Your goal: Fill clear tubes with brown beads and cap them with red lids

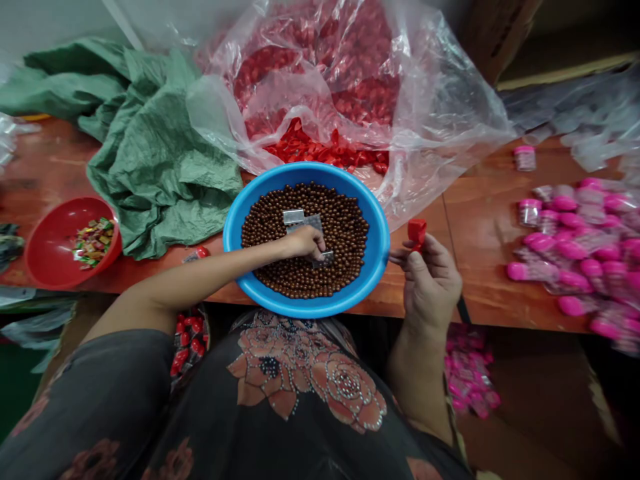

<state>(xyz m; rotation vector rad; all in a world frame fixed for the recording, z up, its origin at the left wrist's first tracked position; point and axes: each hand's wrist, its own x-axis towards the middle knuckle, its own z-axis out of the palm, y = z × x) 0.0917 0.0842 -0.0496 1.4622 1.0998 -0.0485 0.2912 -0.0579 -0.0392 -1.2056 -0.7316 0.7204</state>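
Note:
A blue basin (231, 233) full of small brown balls (305, 283) stands in front of me at the table's edge. My left hand (306, 241) reaches into it, its fingers closed on a small clear plastic container (324, 259) against the balls. More clear plastic pieces (294, 217) lie on the balls just beyond that hand. Right of the basin, my right hand (431, 277) is raised and pinches a red plastic cap (417, 232) between thumb and fingers. Behind the basin, many similar red pieces (320, 148) spill from a large clear bag (425, 113).
A red bowl (37, 247) with wrapped sweets (93, 241) and a crumpled green sack (165, 167) are at left. Pink-capped jars (575, 247) heap the right side of the wooden table (480, 233). Below its edge sit red-capped containers (189, 340) and more pink ones (470, 373).

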